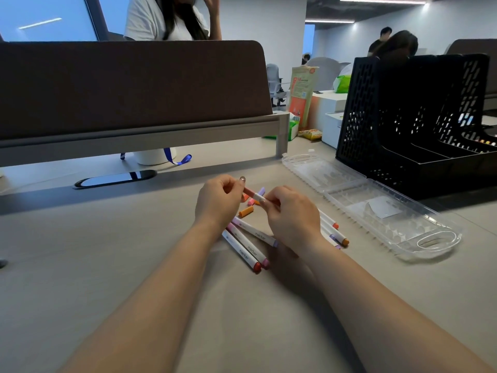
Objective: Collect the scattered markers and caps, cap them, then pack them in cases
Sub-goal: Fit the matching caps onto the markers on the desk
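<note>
My left hand pinches a pink-red cap that sits on the end of a white marker. My right hand grips that marker's barrel, most of it hidden in the fist. Both hands hover just above the desk. Under them lie several white markers with coloured ends: a red-tipped one, a pink-tipped one, a lilac one, and orange-tipped ones to the right. Loose caps lie behind: orange, pink, purple. A clear plastic case lies open on the right.
A black mesh file organiser stands behind the case at the right. A brown desk divider runs across the back, with a cable slot in front of it. A white box and a paper bag stand beyond.
</note>
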